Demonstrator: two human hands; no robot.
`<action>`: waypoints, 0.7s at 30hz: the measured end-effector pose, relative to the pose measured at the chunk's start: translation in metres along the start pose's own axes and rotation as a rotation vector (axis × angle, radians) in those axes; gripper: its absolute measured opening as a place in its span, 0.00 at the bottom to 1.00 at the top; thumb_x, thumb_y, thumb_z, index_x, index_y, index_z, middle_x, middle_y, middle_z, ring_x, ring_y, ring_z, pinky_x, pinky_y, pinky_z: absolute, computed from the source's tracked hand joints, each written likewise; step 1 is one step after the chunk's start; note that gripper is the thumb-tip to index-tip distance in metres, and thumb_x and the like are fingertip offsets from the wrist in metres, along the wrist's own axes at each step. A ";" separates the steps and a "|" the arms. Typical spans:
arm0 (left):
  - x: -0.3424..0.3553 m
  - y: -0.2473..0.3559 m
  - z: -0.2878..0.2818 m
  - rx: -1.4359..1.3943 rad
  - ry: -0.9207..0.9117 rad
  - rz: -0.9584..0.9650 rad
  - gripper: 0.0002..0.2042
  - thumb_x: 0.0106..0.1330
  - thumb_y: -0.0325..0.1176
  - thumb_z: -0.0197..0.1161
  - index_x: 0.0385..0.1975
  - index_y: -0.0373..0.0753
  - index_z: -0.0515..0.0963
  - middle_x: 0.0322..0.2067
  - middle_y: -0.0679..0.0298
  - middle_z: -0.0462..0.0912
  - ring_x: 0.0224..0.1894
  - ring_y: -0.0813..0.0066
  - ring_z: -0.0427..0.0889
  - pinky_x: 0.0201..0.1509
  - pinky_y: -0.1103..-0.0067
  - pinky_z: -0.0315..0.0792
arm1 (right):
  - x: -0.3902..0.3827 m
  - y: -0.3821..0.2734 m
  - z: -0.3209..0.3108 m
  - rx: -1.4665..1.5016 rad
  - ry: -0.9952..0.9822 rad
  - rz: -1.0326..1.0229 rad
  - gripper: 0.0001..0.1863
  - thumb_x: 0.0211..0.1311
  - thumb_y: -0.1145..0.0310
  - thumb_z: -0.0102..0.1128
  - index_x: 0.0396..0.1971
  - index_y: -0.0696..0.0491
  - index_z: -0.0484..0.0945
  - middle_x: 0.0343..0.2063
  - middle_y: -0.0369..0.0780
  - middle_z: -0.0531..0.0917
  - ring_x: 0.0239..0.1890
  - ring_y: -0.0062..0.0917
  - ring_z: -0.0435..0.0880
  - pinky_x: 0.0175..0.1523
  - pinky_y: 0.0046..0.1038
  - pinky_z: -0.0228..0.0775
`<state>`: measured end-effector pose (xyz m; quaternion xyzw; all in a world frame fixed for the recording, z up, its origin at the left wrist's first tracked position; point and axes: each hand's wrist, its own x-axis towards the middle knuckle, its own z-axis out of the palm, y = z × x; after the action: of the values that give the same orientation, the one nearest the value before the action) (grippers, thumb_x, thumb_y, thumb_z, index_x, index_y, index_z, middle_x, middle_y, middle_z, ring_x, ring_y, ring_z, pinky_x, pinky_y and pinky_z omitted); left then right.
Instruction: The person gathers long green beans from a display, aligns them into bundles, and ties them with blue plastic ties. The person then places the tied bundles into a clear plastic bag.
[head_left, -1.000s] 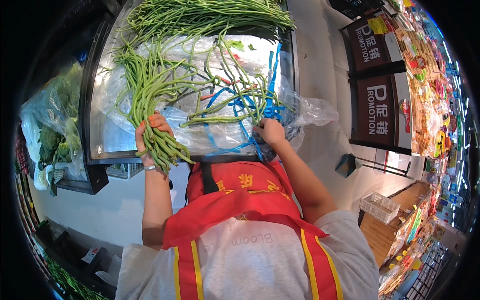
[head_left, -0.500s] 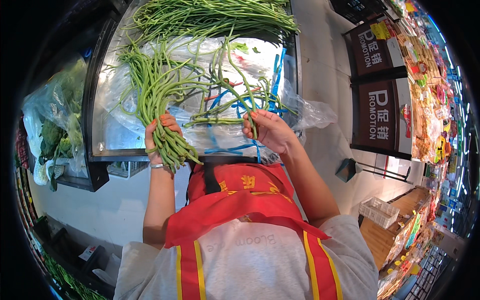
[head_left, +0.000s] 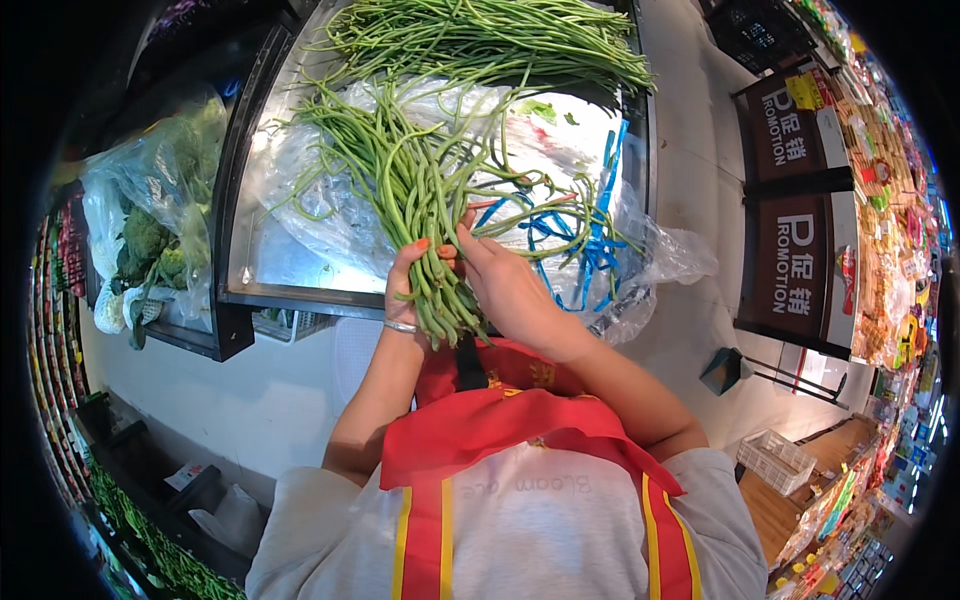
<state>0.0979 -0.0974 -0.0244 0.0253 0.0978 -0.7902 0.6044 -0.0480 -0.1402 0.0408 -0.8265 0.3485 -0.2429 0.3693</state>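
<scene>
A thick bunch of green long beans slants over the near part of the display bin. My left hand is wrapped round its lower end, and the bean tips hang below the fingers toward my red apron. Against the right side of the bunch, my right hand has its fingers bent and pressed to the beans; the bunch partly hides the fingertips. A few loose long beans lie to the right, among blue strapping on clear plastic sheeting.
A large heap of long beans fills the bin's far end. The bin's dark metal edge runs close before me. Bagged broccoli sits at left. Brown display stands and a white basket stand to the right.
My right hand has moved left from the loose beans to the bunch, bringing beans with it. My left hand keeps its hold. The view has shifted, so the bin appears further right.
</scene>
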 end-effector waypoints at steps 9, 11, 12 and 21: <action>-0.008 0.004 -0.009 0.251 0.167 0.109 0.23 0.54 0.30 0.58 0.50 0.28 0.63 0.29 0.58 0.77 0.32 0.70 0.79 0.43 0.76 0.75 | 0.001 0.007 -0.004 0.091 0.011 0.069 0.05 0.52 0.75 0.57 0.28 0.60 0.76 0.18 0.46 0.74 0.21 0.39 0.74 0.27 0.34 0.65; -0.008 0.003 -0.010 0.315 0.217 0.118 0.24 0.54 0.30 0.57 0.50 0.26 0.64 0.29 0.57 0.78 0.32 0.69 0.79 0.44 0.77 0.74 | -0.001 0.009 0.005 -0.024 0.072 0.006 0.05 0.52 0.73 0.56 0.26 0.59 0.76 0.18 0.47 0.74 0.22 0.40 0.76 0.27 0.35 0.66; -0.010 0.004 -0.012 0.310 0.220 0.078 0.23 0.54 0.29 0.57 0.50 0.26 0.64 0.30 0.56 0.78 0.33 0.70 0.79 0.44 0.77 0.74 | -0.004 0.004 0.006 -0.161 0.018 -0.006 0.06 0.52 0.72 0.53 0.26 0.60 0.73 0.20 0.47 0.74 0.23 0.41 0.76 0.27 0.37 0.68; -0.010 -0.009 -0.006 0.335 0.177 0.175 0.24 0.50 0.29 0.59 0.48 0.28 0.66 0.43 0.55 0.75 0.49 0.66 0.74 0.61 0.68 0.61 | -0.009 -0.013 0.015 -0.359 -0.154 0.000 0.13 0.49 0.76 0.48 0.36 0.66 0.66 0.23 0.49 0.74 0.25 0.41 0.77 0.28 0.36 0.70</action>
<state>0.0917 -0.0844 -0.0270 0.2031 0.0150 -0.7347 0.6471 -0.0389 -0.1201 0.0399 -0.8952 0.3569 -0.1129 0.2418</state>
